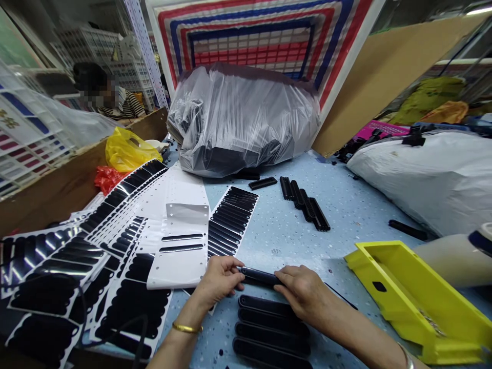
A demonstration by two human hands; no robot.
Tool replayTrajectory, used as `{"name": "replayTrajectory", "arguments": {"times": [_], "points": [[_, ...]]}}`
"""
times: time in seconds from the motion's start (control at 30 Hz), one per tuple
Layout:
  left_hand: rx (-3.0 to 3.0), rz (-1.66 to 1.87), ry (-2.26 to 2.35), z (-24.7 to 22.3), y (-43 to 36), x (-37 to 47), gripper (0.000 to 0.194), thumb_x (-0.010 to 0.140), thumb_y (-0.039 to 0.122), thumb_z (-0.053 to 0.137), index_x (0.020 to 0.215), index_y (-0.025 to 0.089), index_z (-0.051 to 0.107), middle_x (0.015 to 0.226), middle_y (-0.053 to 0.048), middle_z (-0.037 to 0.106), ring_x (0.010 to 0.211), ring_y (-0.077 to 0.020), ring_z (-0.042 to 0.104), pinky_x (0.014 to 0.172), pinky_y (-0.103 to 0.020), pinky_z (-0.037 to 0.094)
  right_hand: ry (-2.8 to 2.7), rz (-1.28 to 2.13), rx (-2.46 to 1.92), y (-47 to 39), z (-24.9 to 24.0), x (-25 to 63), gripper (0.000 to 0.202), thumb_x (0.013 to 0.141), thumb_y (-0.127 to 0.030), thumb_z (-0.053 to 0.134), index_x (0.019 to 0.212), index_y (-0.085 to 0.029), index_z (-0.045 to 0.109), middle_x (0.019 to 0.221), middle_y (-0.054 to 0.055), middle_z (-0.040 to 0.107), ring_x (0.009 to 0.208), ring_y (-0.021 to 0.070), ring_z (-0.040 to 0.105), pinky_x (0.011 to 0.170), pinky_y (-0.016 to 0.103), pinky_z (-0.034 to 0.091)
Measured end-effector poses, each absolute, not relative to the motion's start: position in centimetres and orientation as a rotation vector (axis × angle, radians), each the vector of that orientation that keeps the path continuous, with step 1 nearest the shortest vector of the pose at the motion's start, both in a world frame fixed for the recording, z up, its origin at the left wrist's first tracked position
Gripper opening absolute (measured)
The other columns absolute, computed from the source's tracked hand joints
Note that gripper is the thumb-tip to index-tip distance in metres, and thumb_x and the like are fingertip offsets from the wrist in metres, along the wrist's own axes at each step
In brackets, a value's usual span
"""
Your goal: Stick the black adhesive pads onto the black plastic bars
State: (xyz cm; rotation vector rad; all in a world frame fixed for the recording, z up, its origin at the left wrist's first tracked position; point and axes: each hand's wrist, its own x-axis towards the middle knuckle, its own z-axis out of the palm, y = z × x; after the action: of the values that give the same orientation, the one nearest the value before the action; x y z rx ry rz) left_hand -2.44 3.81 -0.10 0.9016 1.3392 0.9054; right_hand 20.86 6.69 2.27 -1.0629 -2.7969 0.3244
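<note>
Between my two hands is a long black strip-shaped piece (259, 276) with rounded ends, held level just above the blue table. My left hand (223, 277) pinches its left end between thumb and fingers. On its right part, my right hand (302, 289) closes thumb and fingertips. Right below lie several similar black pieces (271, 328) in a stack of rows, partly covered by my right hand. Close to my left hand, a white backing sheet (180, 264) carries two narrow black stickers (181, 248).
Sheets of black stickers (130, 302) spread over the left side. More black pieces (305, 202) lie farther back, before a large plastic-wrapped bundle (246, 118). At right stand a yellow bin (418, 302) and a white sack (426, 174). A person (111, 97) sits at the far left.
</note>
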Motion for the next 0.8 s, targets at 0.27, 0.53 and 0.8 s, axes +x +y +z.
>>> {"name": "replayTrajectory", "arguments": {"times": [0.27,0.53,0.8], "points": [[0.937,0.932,1.289,-0.5,4.0,-2.8,0.028,0.07,0.036,0.068,0.084,0.012,0.07,0.055,0.002,0.061,0.049,-0.0149,0.067,0.036,-0.015,0.041,-2.789,0.398,-1.08,6.7,2.7,20.7,0.019,0.091,-0.012,0.05,0.083,-0.016,0.067,0.077,0.007,0.067,0.068,0.0198,0.062,0.064,0.03,0.045],[0.923,0.912,1.345,-0.1,4.2,-2.3,0.024,0.069,0.035,0.071,0.078,0.012,0.067,0.051,0.003,0.059,0.045,-0.0146,0.066,0.034,-0.015,0.039,-2.796,0.397,-1.12,6.4,3.3,20.4,0.017,0.09,-0.012,0.053,0.081,-0.017,0.066,0.076,0.006,0.066,0.069,0.0194,0.062,0.065,0.03,0.046],[0.868,0.947,1.434,0.0,4.1,-1.6,0.019,0.065,0.031,0.07,0.067,0.013,0.065,0.047,0.004,0.056,0.041,-0.0138,0.063,0.031,-0.014,0.034,-2.702,0.535,-1.107,6.8,2.2,21.2,0.012,0.089,-0.014,0.059,0.087,-0.018,0.071,0.079,0.005,0.069,0.073,0.0194,0.064,0.068,0.029,0.049]]}}
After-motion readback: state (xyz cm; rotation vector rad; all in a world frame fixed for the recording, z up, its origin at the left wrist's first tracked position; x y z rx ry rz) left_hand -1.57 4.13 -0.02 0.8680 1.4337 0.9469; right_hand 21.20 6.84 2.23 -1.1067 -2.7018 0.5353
